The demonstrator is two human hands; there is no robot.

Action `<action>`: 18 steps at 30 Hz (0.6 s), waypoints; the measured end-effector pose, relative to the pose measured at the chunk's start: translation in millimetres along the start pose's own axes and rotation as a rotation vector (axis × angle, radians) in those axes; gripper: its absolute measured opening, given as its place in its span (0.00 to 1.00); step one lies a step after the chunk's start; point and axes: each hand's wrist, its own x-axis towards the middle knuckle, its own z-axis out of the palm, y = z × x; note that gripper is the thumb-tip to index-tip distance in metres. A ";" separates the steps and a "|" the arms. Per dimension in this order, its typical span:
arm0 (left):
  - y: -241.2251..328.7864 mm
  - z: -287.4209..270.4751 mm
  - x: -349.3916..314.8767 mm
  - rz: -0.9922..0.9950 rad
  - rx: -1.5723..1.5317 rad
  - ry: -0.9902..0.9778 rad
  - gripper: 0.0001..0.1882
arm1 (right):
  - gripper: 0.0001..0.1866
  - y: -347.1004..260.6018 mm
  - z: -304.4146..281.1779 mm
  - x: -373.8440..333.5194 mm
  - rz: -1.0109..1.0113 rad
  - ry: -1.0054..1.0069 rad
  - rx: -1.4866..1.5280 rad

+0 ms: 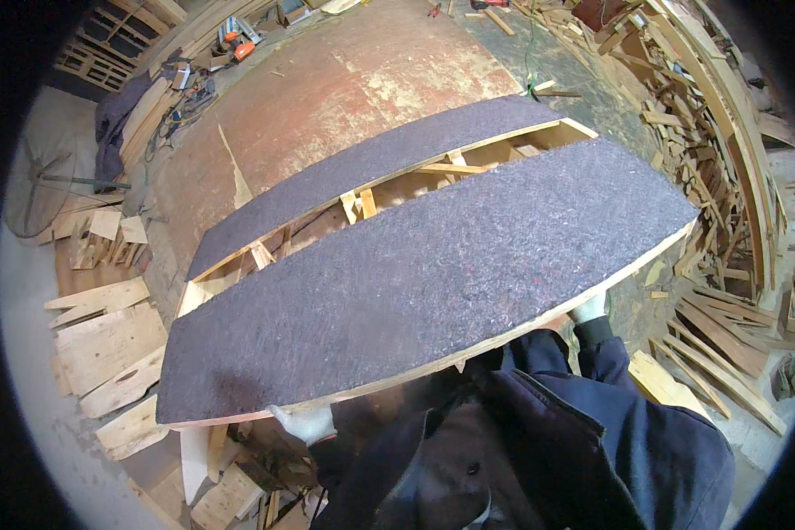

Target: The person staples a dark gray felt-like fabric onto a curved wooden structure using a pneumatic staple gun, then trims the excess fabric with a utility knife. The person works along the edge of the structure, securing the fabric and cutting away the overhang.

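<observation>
A long wooden frame with dark grey felt [397, 265] on its top lies across the view, tilted up to the right. A lengthwise gap splits the felt in two, and inside it show pale wooden braces [367, 203]. My left hand [307, 424], in a white glove, grips the near edge left of my body. My right hand [589, 307], gloved too, holds the same edge further right. Both hands' fingers are partly hidden beneath the frame.
Beyond the frame spreads a worn reddish-brown board surface [327, 97]. Cut plywood pieces [110, 344] lie at the left, beside a standing fan [40, 177]. Scrap wood [680, 159] is heaped along the right. Orange tools [242, 51] and cables sit at the far left.
</observation>
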 end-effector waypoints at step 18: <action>37.4 -30.5 1.2 -0.104 0.142 -0.364 0.32 | 0.27 -44.6 32.1 14.4 0.037 -0.074 -0.416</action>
